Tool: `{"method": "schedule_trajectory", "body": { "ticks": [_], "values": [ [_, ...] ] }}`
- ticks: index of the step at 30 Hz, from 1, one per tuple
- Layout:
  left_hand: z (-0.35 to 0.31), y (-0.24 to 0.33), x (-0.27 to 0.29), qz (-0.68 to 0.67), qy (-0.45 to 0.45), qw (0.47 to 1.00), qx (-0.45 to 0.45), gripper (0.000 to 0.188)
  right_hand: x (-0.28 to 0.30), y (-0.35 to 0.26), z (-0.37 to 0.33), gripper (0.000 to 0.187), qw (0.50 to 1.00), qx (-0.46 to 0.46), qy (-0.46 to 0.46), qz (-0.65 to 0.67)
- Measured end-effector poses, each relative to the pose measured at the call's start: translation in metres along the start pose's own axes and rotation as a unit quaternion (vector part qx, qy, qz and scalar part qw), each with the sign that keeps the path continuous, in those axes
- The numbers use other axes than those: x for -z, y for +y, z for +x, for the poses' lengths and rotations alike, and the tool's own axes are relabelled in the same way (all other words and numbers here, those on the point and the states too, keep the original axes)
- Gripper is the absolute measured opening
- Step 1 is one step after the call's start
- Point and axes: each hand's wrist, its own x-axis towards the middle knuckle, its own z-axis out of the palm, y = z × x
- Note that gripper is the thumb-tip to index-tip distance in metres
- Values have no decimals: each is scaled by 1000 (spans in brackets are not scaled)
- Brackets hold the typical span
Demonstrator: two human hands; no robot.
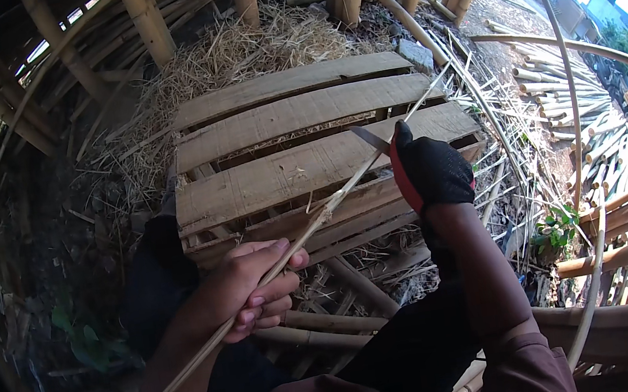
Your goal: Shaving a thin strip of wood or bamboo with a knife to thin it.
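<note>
A long, thin bamboo strip (305,236) runs slantwise from the lower left to the upper right, with a rough, frayed spot near its middle. My bare left hand (258,286) is closed around its lower part. My right hand (437,168), in a black and red glove, grips a knife whose blade (372,139) sticks out to the left and meets the strip. The knife's handle is hidden inside the glove. Beneath the strip stands a wooden slatted crate (249,182), with a small curled shaving (297,173) on its top.
Behind the crate lies a heap of straw-like shavings (233,60). Upright bamboo posts (147,24) stand at the back. Many cut bamboo poles (599,131) are piled at the right, where a bent bamboo strip (565,68) arches. Bamboo poles (328,335) also lie below the crate.
</note>
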Motion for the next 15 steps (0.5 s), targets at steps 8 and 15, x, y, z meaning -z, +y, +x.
{"method": "schedule_trajectory", "body": {
  "ticks": [8,15],
  "values": [
    [-2,-1,0,18,11,1000,7,27,-7,-23,-28,48,980,149,-126,45],
    [-2,-1,11,-2,-23,1000,3,27,3,2,-10,53,963,135,-59,226]
  ]
}}
